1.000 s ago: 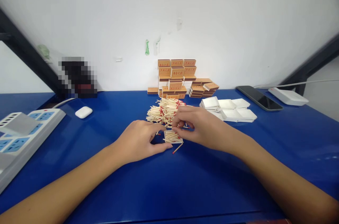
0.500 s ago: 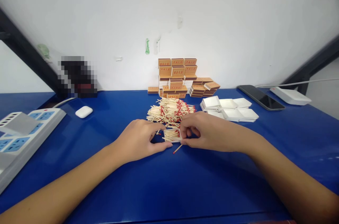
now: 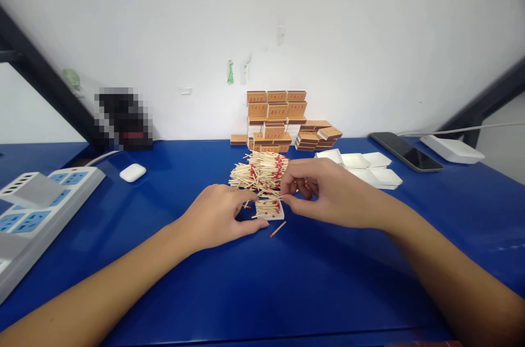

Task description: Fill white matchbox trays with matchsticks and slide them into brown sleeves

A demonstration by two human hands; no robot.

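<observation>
A small white matchbox tray (image 3: 270,209) partly filled with matches lies on the blue table (image 3: 262,281). My left hand (image 3: 217,217) rests beside it, thumb and forefinger curled against the tray's left side. My right hand (image 3: 324,191) hovers just right of and behind the tray, fingers curled in a pinch; what they hold is too small to make out. A heap of loose red-tipped matches (image 3: 260,172) lies right behind the tray. One stray match (image 3: 278,229) lies in front of it.
Stacked orange matchboxes (image 3: 279,120) stand against the wall. White empty trays (image 3: 369,166) lie at the right, with a black phone (image 3: 404,151) and a white device (image 3: 451,149) beyond. A power strip (image 3: 36,199) and a white earbud case (image 3: 132,172) are at the left.
My right hand lifted from the tray's right edge and moved back toward the match heap. The left hand stayed at the tray.
</observation>
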